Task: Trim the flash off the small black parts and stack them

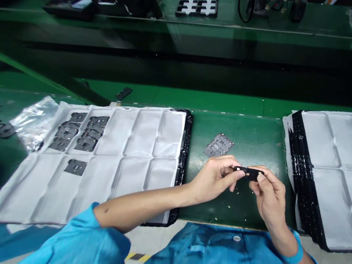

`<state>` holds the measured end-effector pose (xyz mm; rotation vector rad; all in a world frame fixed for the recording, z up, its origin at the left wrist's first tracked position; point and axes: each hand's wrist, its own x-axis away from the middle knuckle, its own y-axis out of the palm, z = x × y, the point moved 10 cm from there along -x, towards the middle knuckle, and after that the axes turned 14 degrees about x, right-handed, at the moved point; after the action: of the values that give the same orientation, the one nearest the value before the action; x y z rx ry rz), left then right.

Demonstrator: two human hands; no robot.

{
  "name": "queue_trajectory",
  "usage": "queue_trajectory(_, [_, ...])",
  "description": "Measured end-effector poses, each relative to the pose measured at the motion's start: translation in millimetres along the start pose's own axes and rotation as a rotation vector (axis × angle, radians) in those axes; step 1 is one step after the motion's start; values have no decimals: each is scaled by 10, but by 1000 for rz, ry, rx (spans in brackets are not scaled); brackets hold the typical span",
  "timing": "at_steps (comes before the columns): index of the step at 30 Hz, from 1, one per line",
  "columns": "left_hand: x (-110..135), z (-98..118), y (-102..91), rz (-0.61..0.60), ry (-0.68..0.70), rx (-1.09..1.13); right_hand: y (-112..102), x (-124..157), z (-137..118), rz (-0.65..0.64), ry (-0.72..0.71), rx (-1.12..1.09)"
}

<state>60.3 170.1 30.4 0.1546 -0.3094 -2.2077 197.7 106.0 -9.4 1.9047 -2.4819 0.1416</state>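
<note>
Pinching a black part (252, 175), left grip (213, 178) and right grip (270, 195) closed, white marks (238, 169) unreadable.

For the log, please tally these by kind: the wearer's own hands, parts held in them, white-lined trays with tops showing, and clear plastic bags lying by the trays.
Hands, left hand and right hand: 2
Held black part: 1
White-lined trays, left tray and right tray: 2
Clear plastic bag: 1
Total: 6
</note>
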Motion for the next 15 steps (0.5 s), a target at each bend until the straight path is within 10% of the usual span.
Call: queue_trajectory(15, [159, -137, 35, 9, -18, -47, -55, 106, 183, 44, 54, 0])
